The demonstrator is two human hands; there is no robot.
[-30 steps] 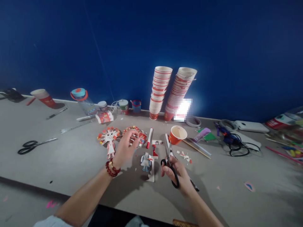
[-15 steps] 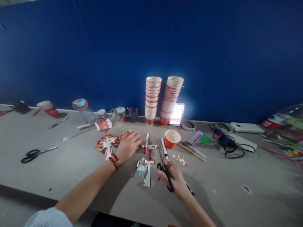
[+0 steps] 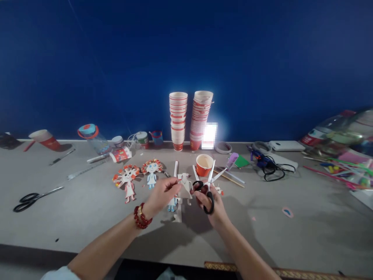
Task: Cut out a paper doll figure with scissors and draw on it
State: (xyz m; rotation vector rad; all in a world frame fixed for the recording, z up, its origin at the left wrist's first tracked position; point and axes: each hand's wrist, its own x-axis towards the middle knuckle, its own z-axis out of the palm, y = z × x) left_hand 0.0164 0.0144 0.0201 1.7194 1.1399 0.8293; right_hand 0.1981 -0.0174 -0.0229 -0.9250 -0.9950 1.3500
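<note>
My left hand (image 3: pixel 163 195), with red bead bracelets at the wrist, pinches a pale paper cutout (image 3: pixel 185 187) above the table. In my right hand (image 3: pixel 215 204) are black-handled scissors (image 3: pixel 209 182), their blades spread and pointing away from me. The right fingertips come close to the cutout's edge; whether they touch it I cannot tell. Beneath the hands lie a partly hidden blue-and-white paper figure (image 3: pixel 171 203) and a white paper strip (image 3: pixel 177 215). Left of them lie two paper dolls with fringed heads, one with a red-trimmed dress (image 3: pixel 129 189), one blue-trimmed (image 3: pixel 151 179).
Behind the hands is an orange paper cup (image 3: pixel 204 168). Two tall cup stacks (image 3: pixel 178 120) (image 3: pixel 201 120) stand by the blue wall. Another pair of scissors (image 3: pixel 36 197) lies at left. Black cables (image 3: pixel 272 167) and a large plastic bottle (image 3: pixel 323 126) are at right.
My left hand has come off the blue-trimmed doll, moved nearer me and now holds the paper cutout. The scissors have risen and their blades have spread. The view has shifted slightly.
</note>
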